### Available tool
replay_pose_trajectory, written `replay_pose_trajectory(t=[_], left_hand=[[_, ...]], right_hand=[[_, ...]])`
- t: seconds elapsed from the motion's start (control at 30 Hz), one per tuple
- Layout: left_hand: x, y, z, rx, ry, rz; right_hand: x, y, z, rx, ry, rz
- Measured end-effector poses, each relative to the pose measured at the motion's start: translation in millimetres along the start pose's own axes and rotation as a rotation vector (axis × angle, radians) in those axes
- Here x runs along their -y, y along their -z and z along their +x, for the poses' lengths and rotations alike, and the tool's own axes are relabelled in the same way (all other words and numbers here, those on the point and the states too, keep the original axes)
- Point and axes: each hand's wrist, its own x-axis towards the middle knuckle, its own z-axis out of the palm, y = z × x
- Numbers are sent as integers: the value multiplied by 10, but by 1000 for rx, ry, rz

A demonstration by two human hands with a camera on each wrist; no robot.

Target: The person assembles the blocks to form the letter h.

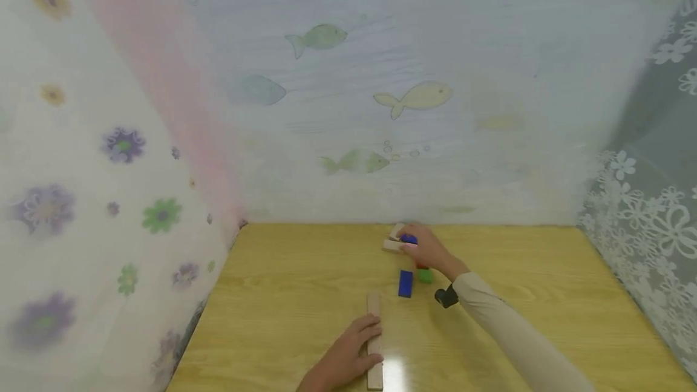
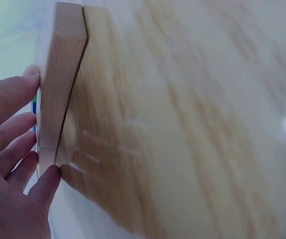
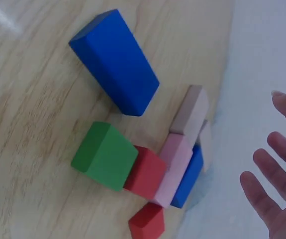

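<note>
Near the front of the table, my left hand (image 1: 348, 349) rests its fingers across a long plain wooden bar (image 1: 374, 307). In the left wrist view, the thumb and fingertips touch the side and end of that bar (image 2: 63, 64). At the back edge, my right hand (image 1: 427, 250) hovers over a cluster of blocks with its fingers spread apart, as the right wrist view shows. That cluster has two plain blocks, a pink block (image 3: 171, 169), a blue block (image 3: 187, 179), red blocks (image 3: 146, 172) and a green block (image 3: 105, 157). My palm partly hides it in the head view.
A lone blue block (image 1: 405, 284) lies between the cluster and the bar. A small black device (image 1: 446, 297) is at my right wrist. A wall with painted fish (image 1: 419, 95) borders the table's back, and flowered panels (image 1: 162, 215) stand at the sides.
</note>
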Motion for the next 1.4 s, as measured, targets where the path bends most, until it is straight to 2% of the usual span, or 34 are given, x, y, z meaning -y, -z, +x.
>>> replay_pose_trajectory(t=[0.17, 0.33, 0.43, 0.6, 0.7, 0.83, 1.1, 1.4], left_hand=[[-9, -79, 10, -8, -41, -24], [-100, -29, 71, 7, 0, -18], [-111, 8, 102, 26, 28, -10], [-97, 47, 119, 47, 34, -18], [-92, 65, 119, 57, 37, -32], [-83, 73, 119, 58, 31, -39], [-43, 58, 112, 13, -14, -34], [-38, 98, 116, 31, 9, -50]], right_hand=[[-126, -67, -25, 64, -72, 10], [-217, -113, 7, 127, -123, -22], [-274, -157, 46, 143, -106, -91], [-317, -215, 85, 162, -50, -225], [-300, -253, 94, 194, -60, -293], [-285, -315, 86, 256, -117, -339], [-291, -418, 95, 254, -38, -327], [-197, -438, 188, 409, -100, -278]])
